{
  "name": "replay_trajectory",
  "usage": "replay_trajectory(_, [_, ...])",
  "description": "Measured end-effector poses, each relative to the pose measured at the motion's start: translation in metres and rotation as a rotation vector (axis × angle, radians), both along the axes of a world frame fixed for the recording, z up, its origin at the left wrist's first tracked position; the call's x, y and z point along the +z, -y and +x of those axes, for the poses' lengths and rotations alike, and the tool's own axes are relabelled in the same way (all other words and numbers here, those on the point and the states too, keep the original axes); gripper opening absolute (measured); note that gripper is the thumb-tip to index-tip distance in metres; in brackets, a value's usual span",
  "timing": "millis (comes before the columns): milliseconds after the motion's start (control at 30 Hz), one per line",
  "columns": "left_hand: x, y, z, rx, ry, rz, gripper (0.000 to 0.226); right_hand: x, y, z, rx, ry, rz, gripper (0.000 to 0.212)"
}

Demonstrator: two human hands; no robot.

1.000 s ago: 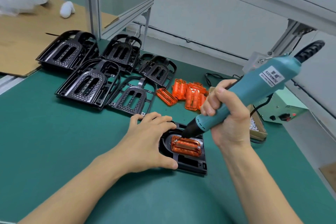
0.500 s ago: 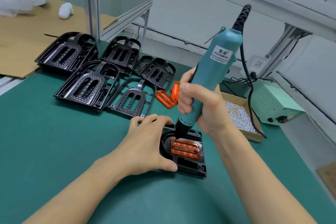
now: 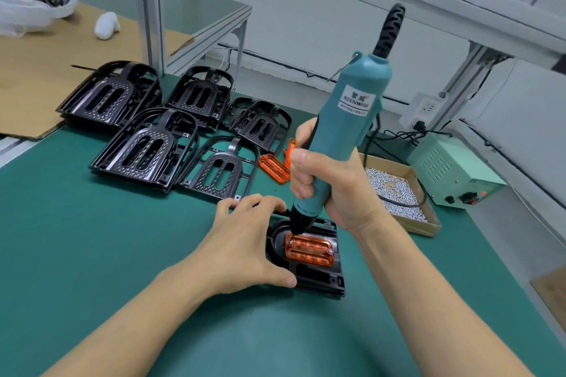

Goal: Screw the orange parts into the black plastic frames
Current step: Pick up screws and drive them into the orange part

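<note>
While our left hand [image 3: 245, 251] steadies the black frame [image 3: 318, 277], our right hand [image 3: 329, 190] wraps its grip around the screwdriver [image 3: 346, 128], tip on the orange part [image 3: 309, 249].

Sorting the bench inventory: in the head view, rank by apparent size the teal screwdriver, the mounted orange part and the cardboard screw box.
1. teal screwdriver, though it is nearest the camera.
2. cardboard screw box, partly hidden.
3. mounted orange part.

A translucent orange part [image 3: 308, 249] sits flat in the black plastic frame [image 3: 318, 275] at lower centre, spare orange parts [image 3: 273, 167] and empty black frames [image 3: 144, 150] lying behind at centre left.
</note>
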State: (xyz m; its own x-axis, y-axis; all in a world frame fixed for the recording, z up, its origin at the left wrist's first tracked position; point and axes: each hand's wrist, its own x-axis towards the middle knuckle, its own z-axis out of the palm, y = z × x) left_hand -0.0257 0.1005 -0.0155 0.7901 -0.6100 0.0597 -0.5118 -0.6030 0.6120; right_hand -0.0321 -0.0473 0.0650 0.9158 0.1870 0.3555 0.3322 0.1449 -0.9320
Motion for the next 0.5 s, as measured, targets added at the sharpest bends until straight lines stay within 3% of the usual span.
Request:
replay_trajectory(200, [-0.0010, -0.0003, -0.0003, 0.015, -0.030, -0.033, 0.096, -0.0018, 0.0017, -0.0031, 0.009, 0.027, 0.004, 0.012])
replay_trajectory(500, [0.0011, -0.0031, -0.0012, 0.013, -0.079, -0.039, 0.092, 0.0009, 0.0035, -0.0013, 0.207, -0.053, -0.021, 0.014])
